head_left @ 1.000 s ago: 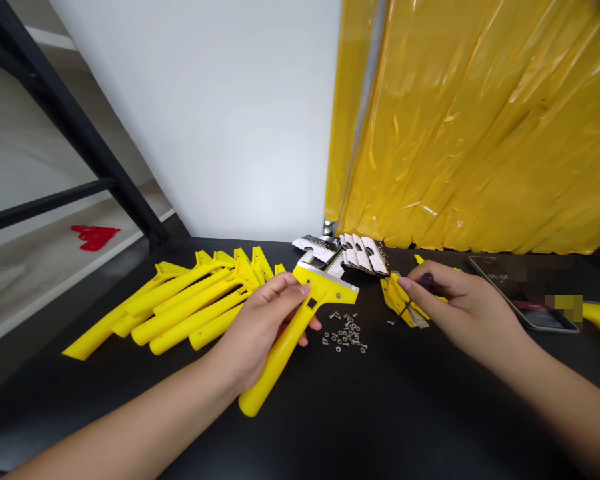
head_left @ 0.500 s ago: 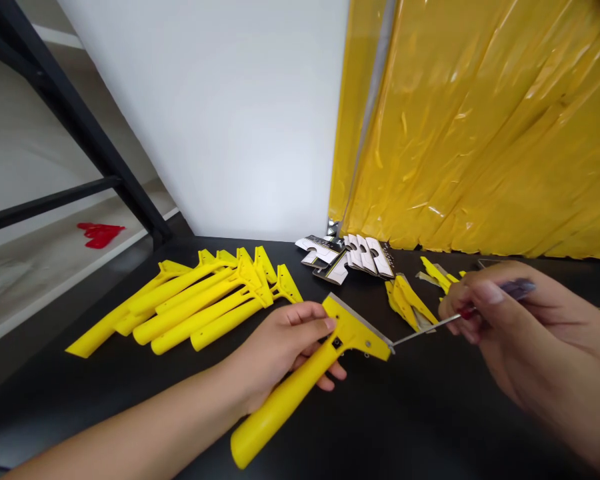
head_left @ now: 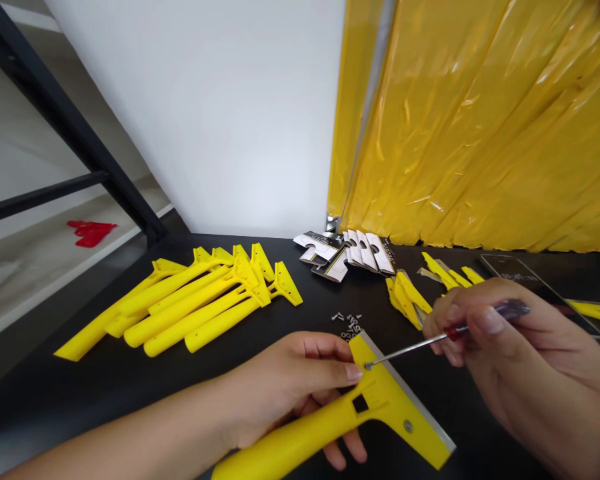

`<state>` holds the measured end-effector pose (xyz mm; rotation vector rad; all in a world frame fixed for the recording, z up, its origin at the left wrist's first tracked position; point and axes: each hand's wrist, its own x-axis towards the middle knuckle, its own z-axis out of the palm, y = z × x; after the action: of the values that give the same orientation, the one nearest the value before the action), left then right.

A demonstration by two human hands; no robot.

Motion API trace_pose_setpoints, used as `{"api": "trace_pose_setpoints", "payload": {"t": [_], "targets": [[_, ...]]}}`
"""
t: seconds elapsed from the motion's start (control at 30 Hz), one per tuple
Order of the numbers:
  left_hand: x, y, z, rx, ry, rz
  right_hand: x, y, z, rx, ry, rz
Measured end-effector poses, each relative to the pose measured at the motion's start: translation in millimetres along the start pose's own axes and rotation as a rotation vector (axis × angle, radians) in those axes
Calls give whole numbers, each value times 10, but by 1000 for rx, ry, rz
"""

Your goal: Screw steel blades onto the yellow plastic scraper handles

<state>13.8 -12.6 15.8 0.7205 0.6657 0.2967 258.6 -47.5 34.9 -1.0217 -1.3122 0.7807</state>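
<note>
Black table (head_left: 300, 320): a dark, smooth surface spread beneath both hands and everything on it.
Yellow scraper (head_left: 380, 400): held above the near part of the table, its head angled toward the right, with a square hole at the neck and a silver blade (head_left: 410, 393) along the head's outer edge.
Left hand (head_left: 310, 373): closed around the yellow scraper at its neck, thumb on top, fingertips showing underneath.
Right hand (head_left: 510, 347): fingers and thumb together, clamped on a screwdriver (head_left: 405, 349) (dark translucent handle, a bit of red near the shaft).
Screwdriver tip: at the screw (head_left: 368, 366) near the left hand's thumb; 1 more screw sits toward the other end of the head.
Yellow handles (head_left: 180, 300): heaped on the left of the table, heads pointing away.
Loose hardware (head_left: 351, 327): small metal screws and nuts, scattered just beyond the scraper head.
Cards (head_left: 337, 253): white and black, cut with notches, overlapping at the back.
Yellow pieces (head_left: 405, 299): 2 groups, near the right hand.
Phone (head_left: 530, 283): dark, flat, partly hidden behind the right hand.
White panel (head_left: 230, 120): rises behind the table.
Yellow sheeting (head_left: 480, 120): wrinkled, glossy, to the right of the panel.
Black frame (head_left: 75, 127): slants down the left side.
Pale shelf (head_left: 40, 280): beyond the frame, bearing a red item (head_left: 93, 233).
</note>
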Motion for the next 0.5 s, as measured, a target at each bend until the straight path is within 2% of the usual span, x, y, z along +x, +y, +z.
{"api": "trace_pose_setpoints", "payload": {"t": [0.27, 0.5], "targets": [[-16, 17, 18, 1, -4, -1, -26, 46, -1, -6, -49, -2], [-20, 27, 15, 6, 3, 18, -9, 67, -21, -21, -40, -9]]}}
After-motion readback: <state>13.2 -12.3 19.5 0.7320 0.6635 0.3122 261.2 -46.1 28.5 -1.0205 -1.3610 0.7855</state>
